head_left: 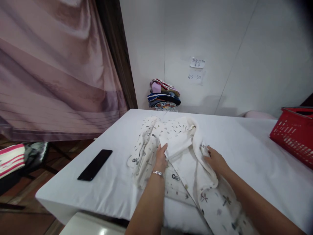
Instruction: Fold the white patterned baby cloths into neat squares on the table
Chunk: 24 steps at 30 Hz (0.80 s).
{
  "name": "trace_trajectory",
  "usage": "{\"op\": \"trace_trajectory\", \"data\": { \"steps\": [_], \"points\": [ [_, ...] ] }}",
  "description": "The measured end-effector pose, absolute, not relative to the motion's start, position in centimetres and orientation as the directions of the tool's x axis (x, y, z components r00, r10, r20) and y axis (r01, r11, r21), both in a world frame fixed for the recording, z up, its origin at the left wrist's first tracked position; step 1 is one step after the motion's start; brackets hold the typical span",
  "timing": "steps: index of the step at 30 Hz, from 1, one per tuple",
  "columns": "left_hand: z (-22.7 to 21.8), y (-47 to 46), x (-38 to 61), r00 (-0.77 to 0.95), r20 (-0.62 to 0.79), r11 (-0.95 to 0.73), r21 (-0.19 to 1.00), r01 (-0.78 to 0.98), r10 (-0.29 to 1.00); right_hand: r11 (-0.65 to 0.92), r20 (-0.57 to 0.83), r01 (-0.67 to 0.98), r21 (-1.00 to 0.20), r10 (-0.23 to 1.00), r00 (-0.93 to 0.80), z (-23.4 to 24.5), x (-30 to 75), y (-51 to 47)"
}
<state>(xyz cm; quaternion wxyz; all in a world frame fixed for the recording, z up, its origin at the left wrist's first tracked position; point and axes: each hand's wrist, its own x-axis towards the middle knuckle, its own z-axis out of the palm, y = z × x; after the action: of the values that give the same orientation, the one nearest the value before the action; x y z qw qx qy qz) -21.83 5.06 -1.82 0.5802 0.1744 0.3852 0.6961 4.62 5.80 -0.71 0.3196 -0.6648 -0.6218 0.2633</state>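
A white patterned garment [181,163] with a fleecy white lining lies spread on the white table [256,156], opened at the front. My left hand [161,158], with a bracelet at the wrist, pinches a turned-back flap of the lining near the garment's middle. My right hand [216,161] grips the fleecy edge of the other front panel, fingers curled into the fabric.
A black phone [95,164] lies on the table's left side. A stack of folded clothes [163,95] sits at the far edge by the wall. A red basket [294,135] stands at the right. A pink curtain [56,68] hangs at the left.
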Motion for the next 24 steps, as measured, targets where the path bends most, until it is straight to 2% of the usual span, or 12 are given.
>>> {"op": "trace_trajectory", "data": {
  "steps": [2,3,4,6,8,9,13,19,22,24],
  "points": [
    [-1.9,5.0,-21.9,-0.26,-0.201,-0.03,0.736,-0.677,0.944,0.016,0.072,0.658,-0.753,0.996,0.058,0.3,4.1,6.7],
    [-1.9,5.0,-21.9,-0.257,-0.201,-0.029,0.733,-0.679,0.945,0.014,0.059,0.614,-0.789,0.997,0.053,1.0,4.2,7.0],
    [-2.0,5.0,-22.0,-0.256,-0.201,-0.029,0.732,-0.681,0.946,0.007,0.038,0.526,-0.85,0.998,0.047,1.7,4.6,7.2],
    [-2.2,5.1,-22.0,-0.253,-0.204,-0.026,0.728,-0.685,0.946,-0.012,0.001,0.234,-0.972,0.999,0.054,3.0,6.2,7.4],
    [-2.3,5.3,-22.1,-0.246,-0.2,-0.025,0.725,-0.688,0.948,-0.043,-0.047,-0.046,-0.998,0.995,0.091,3.5,8.6,7.4],
    [-2.4,5.3,-22.1,-0.243,-0.202,-0.022,0.724,-0.69,0.949,-0.084,-0.094,-0.099,-0.992,0.99,0.109,3.4,9.9,7.2],
    [-2.3,5.5,-22.0,-0.24,-0.226,-0.006,0.716,-0.698,0.944,-0.361,-0.367,-0.082,-0.929,0.927,0.075,0.9,13.7,5.7],
    [-2.0,5.4,-22.0,-0.226,-0.228,0.004,0.711,-0.703,0.947,-0.461,-0.458,-0.094,-0.882,0.887,-0.057,-0.7,13.8,3.7],
    [-1.8,5.3,-21.9,-0.233,-0.213,-0.004,0.729,-0.684,0.949,-0.471,-0.47,-0.025,-0.882,0.882,-0.038,-0.1,13.2,4.5],
    [-1.8,5.2,-21.9,-0.234,-0.201,-0.01,0.738,-0.675,0.951,-0.462,-0.461,0.01,-0.887,0.886,0.052,0.8,12.9,5.8]
  ]
}}
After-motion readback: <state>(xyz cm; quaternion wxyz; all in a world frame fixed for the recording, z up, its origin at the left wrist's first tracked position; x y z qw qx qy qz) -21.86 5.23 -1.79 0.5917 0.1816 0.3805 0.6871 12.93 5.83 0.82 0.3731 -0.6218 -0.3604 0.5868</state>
